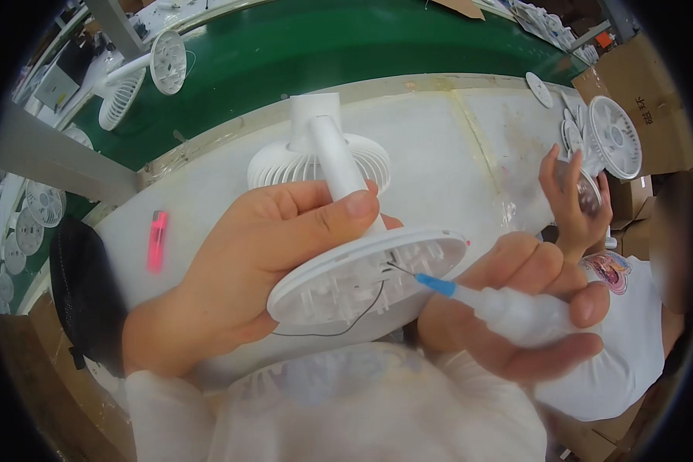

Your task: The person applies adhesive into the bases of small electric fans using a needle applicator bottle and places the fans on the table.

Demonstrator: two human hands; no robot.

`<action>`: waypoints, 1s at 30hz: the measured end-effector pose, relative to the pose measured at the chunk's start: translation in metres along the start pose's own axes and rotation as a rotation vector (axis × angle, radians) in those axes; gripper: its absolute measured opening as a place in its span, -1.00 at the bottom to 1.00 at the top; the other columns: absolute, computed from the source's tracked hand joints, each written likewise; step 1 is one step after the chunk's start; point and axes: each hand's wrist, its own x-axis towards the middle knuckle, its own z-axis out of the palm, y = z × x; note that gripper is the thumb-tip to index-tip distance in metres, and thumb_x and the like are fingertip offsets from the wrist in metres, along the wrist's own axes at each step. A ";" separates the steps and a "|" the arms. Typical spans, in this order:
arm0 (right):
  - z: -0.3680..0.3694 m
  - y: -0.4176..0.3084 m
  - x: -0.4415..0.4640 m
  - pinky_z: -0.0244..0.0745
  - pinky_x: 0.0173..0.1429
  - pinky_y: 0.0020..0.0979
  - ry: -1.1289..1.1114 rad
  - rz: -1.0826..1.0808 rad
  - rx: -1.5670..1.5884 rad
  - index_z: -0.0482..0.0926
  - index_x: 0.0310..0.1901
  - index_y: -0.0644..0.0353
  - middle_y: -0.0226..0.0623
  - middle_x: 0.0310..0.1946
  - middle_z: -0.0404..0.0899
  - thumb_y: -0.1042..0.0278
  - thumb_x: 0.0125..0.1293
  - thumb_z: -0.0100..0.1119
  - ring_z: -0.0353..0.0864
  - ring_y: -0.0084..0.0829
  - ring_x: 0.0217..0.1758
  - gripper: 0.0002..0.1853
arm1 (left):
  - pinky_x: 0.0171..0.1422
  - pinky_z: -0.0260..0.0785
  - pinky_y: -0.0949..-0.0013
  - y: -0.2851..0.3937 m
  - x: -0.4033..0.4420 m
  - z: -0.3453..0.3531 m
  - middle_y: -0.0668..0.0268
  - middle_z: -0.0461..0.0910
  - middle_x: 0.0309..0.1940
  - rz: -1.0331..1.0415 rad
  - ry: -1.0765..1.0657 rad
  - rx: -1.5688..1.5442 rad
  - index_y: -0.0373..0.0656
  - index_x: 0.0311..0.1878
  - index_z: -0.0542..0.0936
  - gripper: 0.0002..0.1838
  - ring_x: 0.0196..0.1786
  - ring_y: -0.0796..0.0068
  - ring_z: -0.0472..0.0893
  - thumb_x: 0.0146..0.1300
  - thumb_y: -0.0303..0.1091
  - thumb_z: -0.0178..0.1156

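My left hand [285, 239] is wrapped round the white stem of a small fan [339, 162], which lies tilted with the underside of its round base facing me. Behind the hand, the slatted fan head [266, 165] rests on the white table. A dark wire [346, 327] hangs out of the base [323, 289]. Between the fingers of my right hand [516, 308] is a translucent squeeze bottle [527, 314] with a blue needle tip [436, 284]. The thin needle reaches into the base's underside, near a small slot; whether it touches the plastic I cannot tell.
A pink lighter-like object [157, 241] lies left on the white table [431, 131]. Beyond runs a green belt [239, 69] with another fan [135, 81] at its left. At right, a co-worker's hand [577, 200] holds a fan part by several white discs and a cardboard box [647, 108].
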 end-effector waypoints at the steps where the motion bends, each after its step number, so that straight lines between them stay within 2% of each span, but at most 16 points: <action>1: -0.001 0.000 0.000 0.01 -0.43 -0.51 -0.005 0.018 0.000 0.28 -0.24 0.15 -0.47 -0.59 0.14 0.15 0.22 -0.04 0.11 -0.55 -0.56 -0.75 | -0.21 0.41 0.53 0.000 0.000 0.000 0.20 0.56 -0.31 0.000 0.001 -0.001 -0.34 0.01 0.39 -0.60 -0.32 0.51 0.57 0.19 -0.25 0.05; 10: -0.003 0.004 0.000 0.08 -0.42 -0.51 -0.036 0.078 -0.007 0.29 -0.21 0.17 -0.41 -0.55 0.23 0.15 0.23 -0.06 0.16 -0.52 -0.55 -0.74 | -0.20 0.41 0.52 0.002 -0.002 -0.002 0.18 0.57 -0.33 -0.002 -0.004 0.033 -0.36 0.01 0.39 -0.60 -0.32 0.49 0.58 0.18 -0.27 0.05; 21: -0.004 -0.006 -0.005 0.17 -0.42 -0.52 -0.052 0.050 0.023 0.30 -0.17 0.19 -0.33 -0.49 0.34 0.16 0.25 -0.09 0.22 -0.49 -0.54 -0.72 | -0.22 0.43 0.53 0.003 -0.004 -0.006 0.16 0.57 -0.34 -0.011 0.026 0.067 -0.38 0.00 0.38 -0.56 -0.34 0.50 0.59 0.15 -0.26 0.10; 24: 0.005 -0.007 -0.005 -0.12 -0.53 -0.52 0.080 0.059 -0.001 0.30 -0.29 0.16 -0.48 -0.67 0.18 0.13 0.26 -0.10 0.00 -0.57 -0.63 -0.76 | -0.22 0.43 0.53 0.002 -0.003 -0.006 0.16 0.57 -0.33 0.000 0.031 0.063 -0.38 0.01 0.38 -0.56 -0.34 0.50 0.59 0.14 -0.26 0.11; 27: 0.005 -0.008 -0.006 -0.06 -0.51 -0.53 0.073 0.067 -0.030 0.30 -0.27 0.15 -0.46 -0.66 0.16 0.14 0.25 -0.09 0.05 -0.57 -0.61 -0.76 | -0.23 0.43 0.53 0.002 -0.004 -0.007 0.17 0.57 -0.34 0.009 0.035 0.063 -0.38 0.00 0.38 -0.57 -0.36 0.51 0.59 0.15 -0.26 0.09; 30: 0.004 -0.009 -0.006 -0.06 -0.50 -0.55 0.039 -0.011 -0.041 0.29 -0.26 0.16 -0.45 -0.63 0.19 0.15 0.25 -0.08 0.05 -0.57 -0.61 -0.76 | -0.27 0.40 0.56 0.003 -0.003 -0.004 0.25 0.54 -0.35 0.009 0.032 -0.061 -0.36 -0.18 0.48 -0.67 -0.36 0.59 0.54 0.17 -0.23 0.11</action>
